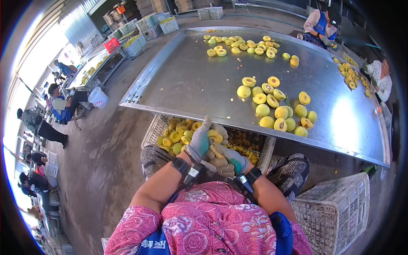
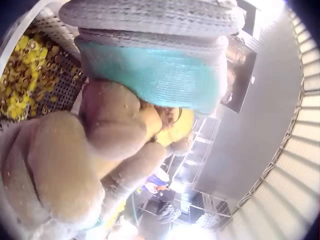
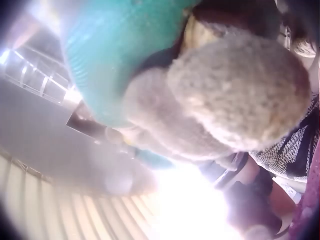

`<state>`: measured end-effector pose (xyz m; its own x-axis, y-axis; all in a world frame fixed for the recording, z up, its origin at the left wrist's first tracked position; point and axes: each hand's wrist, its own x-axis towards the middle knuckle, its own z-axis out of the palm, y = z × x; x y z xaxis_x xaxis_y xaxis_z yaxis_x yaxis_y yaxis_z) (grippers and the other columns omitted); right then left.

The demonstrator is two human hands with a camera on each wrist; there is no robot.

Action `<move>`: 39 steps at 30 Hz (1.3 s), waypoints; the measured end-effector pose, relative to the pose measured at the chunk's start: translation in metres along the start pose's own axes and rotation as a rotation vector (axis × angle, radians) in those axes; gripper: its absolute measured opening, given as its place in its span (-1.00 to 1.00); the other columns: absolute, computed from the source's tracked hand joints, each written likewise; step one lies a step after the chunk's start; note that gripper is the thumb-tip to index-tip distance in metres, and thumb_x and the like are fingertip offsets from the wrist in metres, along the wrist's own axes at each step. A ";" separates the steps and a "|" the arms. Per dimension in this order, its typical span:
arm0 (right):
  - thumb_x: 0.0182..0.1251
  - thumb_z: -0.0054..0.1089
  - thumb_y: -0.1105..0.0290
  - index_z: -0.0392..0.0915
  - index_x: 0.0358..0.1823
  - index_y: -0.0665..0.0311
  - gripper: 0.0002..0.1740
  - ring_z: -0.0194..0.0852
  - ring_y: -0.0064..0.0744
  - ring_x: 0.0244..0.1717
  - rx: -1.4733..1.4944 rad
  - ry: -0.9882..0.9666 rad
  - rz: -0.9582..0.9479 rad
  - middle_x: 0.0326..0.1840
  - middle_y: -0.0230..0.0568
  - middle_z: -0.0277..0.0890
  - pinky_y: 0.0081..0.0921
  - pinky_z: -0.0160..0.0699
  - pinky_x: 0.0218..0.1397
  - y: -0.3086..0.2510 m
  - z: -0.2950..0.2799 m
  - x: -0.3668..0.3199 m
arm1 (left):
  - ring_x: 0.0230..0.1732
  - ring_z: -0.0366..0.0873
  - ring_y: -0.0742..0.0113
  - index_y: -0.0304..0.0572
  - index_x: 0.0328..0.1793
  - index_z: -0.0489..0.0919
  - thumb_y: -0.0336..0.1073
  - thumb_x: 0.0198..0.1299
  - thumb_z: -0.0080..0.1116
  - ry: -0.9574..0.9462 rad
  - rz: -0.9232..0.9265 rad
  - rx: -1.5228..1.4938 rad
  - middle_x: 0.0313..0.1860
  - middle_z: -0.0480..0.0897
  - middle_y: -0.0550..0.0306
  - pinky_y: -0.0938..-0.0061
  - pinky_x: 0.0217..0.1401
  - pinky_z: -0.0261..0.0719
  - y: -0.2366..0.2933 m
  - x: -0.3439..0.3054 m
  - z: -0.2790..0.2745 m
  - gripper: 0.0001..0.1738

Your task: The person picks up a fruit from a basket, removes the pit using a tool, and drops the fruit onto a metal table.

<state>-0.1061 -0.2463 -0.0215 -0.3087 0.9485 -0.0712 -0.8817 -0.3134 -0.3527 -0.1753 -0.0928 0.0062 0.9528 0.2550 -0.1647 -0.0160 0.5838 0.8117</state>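
Note:
Over the crate, both gloved hands work close together. My left hand (image 1: 199, 141) holds a halved yellow stone fruit (image 2: 181, 129), whose brown inside shows in the left wrist view. My right hand (image 1: 233, 158) grips a tool by its light wooden handle (image 3: 197, 36); its working end is hidden by fingers and fruit. Beneath them, the white plastic crate (image 1: 149, 137) holds yellow fruit halves (image 1: 176, 136) on its left side and small brown-and-yellow pieces (image 1: 248, 146) on its right. Greyish, dirt-stained glove fingers cover much of both wrist views.
A metal table (image 1: 182, 80) stands just beyond the crate, bearing halved fruits (image 1: 272, 100) in groups. Another white crate (image 1: 335, 212) sits at the lower right. People work across the table and on the left, near a white bucket (image 1: 98, 97) and stacked crates (image 1: 148, 26).

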 end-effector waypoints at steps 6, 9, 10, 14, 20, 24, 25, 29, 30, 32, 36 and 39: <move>0.55 -0.20 -0.21 0.42 -0.10 0.08 -0.50 -0.03 -0.68 -0.86 -0.105 0.086 0.007 -0.68 -0.54 0.16 -0.65 -0.05 -0.82 0.012 -0.005 -0.004 | -0.26 0.65 0.26 -0.21 -0.14 0.61 0.17 0.43 0.00 0.215 0.126 -0.080 -0.28 0.66 0.09 0.36 -0.16 0.69 0.025 -0.004 -0.058 -0.46; 0.50 -0.08 -0.12 0.40 -0.02 0.13 -0.55 0.12 -0.62 -0.81 -0.562 0.621 0.063 -0.56 -0.44 0.28 -0.56 0.12 -0.83 0.010 -0.006 -0.012 | -0.04 0.60 0.33 -0.30 -0.07 0.67 -0.21 0.40 0.07 0.570 0.496 0.873 -0.12 0.67 0.10 0.45 0.11 0.51 0.060 -0.001 -0.048 -0.71; 0.50 -0.07 -0.12 0.40 0.00 0.14 -0.55 0.16 -0.60 -0.79 -0.683 0.670 0.065 -0.53 -0.41 0.30 -0.53 0.18 -0.81 0.013 -0.019 -0.011 | 0.02 0.59 0.26 -0.27 -0.02 0.66 -0.21 0.35 0.10 0.553 0.508 0.965 -0.04 0.66 0.05 0.42 0.15 0.51 0.062 0.008 -0.041 -0.72; 0.50 -0.03 -0.09 0.35 -0.02 0.21 -0.53 0.31 -0.44 -0.68 -0.893 0.669 0.096 -0.48 -0.32 0.36 -0.39 0.39 -0.72 0.015 -0.055 -0.019 | 0.18 0.56 0.11 -0.16 0.16 0.61 -0.21 0.25 0.19 0.231 0.618 1.503 0.09 0.63 -0.06 0.30 0.28 0.48 0.048 0.055 0.021 -0.62; 0.51 -0.04 -0.06 0.36 0.12 0.20 -0.53 0.33 -0.46 -0.66 -1.030 0.731 0.091 -0.46 -0.31 0.37 -0.42 0.36 -0.70 0.008 -0.065 -0.036 | 0.26 0.48 -0.13 0.00 0.30 0.52 -0.14 0.22 0.18 -0.253 0.391 1.609 0.32 0.41 -0.14 0.21 0.37 0.44 -0.017 0.144 0.093 -0.50; 0.51 -0.04 -0.07 0.35 0.17 0.19 -0.50 0.31 -0.45 -0.64 -1.069 0.785 0.047 -0.47 -0.30 0.36 -0.45 0.34 -0.69 0.005 -0.062 -0.046 | 0.25 0.48 -0.15 0.04 0.34 0.46 -0.08 0.22 0.18 -0.262 0.172 1.685 0.31 0.36 -0.20 0.18 0.34 0.48 -0.033 0.183 0.100 -0.45; 0.50 -0.04 -0.07 0.35 0.18 0.19 -0.49 0.31 -0.46 -0.64 -1.053 0.772 0.044 -0.47 -0.31 0.36 -0.45 0.34 -0.69 0.005 -0.063 -0.048 | 0.24 0.49 -0.15 0.04 0.35 0.44 -0.07 0.22 0.18 -0.225 0.123 1.703 0.29 0.36 -0.22 0.18 0.32 0.49 -0.032 0.183 0.104 -0.44; 0.49 -0.02 -0.09 0.34 0.19 0.18 -0.48 0.29 -0.50 -0.65 -0.983 0.717 0.006 -0.48 -0.33 0.34 -0.47 0.33 -0.69 -0.001 -0.053 -0.052 | 0.16 0.53 -0.18 -0.02 0.20 0.42 -0.05 0.10 0.31 -0.066 0.076 1.815 0.18 0.43 -0.16 0.17 0.22 0.54 -0.024 0.178 0.098 -0.43; 0.48 -0.02 -0.10 0.34 0.18 0.17 -0.48 0.28 -0.52 -0.66 -0.962 0.708 -0.016 -0.48 -0.34 0.34 -0.48 0.33 -0.70 -0.004 -0.045 -0.055 | 0.11 0.55 -0.19 -0.06 0.14 0.43 -0.07 0.03 0.36 -0.035 0.070 1.818 0.20 0.45 -0.17 0.16 0.19 0.55 -0.022 0.175 0.093 -0.43; 0.49 -0.02 -0.09 0.36 0.11 0.19 -0.50 0.28 -0.54 -0.66 -0.879 0.686 -0.054 -0.50 -0.37 0.34 -0.47 0.32 -0.69 -0.008 -0.028 -0.060 | 0.09 0.57 -0.16 -0.10 0.16 0.42 -0.08 0.02 0.39 0.026 0.133 1.766 0.19 0.46 -0.20 0.20 0.18 0.56 -0.017 0.169 0.082 -0.39; 0.47 -0.01 -0.04 0.37 0.05 0.17 -0.57 0.21 -0.60 -0.73 -0.710 0.669 -0.206 -0.53 -0.42 0.30 -0.54 0.22 -0.79 -0.011 -0.014 -0.063 | 0.10 0.58 0.02 -0.17 0.22 0.38 -0.22 0.16 0.31 0.037 -0.015 0.826 0.15 0.51 -0.11 0.17 0.17 0.64 -0.006 0.150 0.054 -0.46; 0.46 -0.01 -0.02 0.40 0.01 0.20 -0.58 0.29 -0.55 -0.71 -0.675 0.656 -0.339 -0.53 -0.39 0.35 -0.54 0.27 -0.76 -0.012 -0.017 -0.064 | 0.17 0.56 0.04 -0.16 0.30 0.34 -0.31 0.32 0.10 -0.031 -0.075 0.162 0.18 0.50 -0.07 -0.02 0.18 0.66 0.003 0.122 0.049 -0.55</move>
<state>-0.0699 -0.3024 -0.0290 0.3595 0.8843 -0.2980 -0.4367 -0.1228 -0.8912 -0.0439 -0.0975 0.0158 0.9586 0.1898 -0.2124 0.1019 0.4676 0.8780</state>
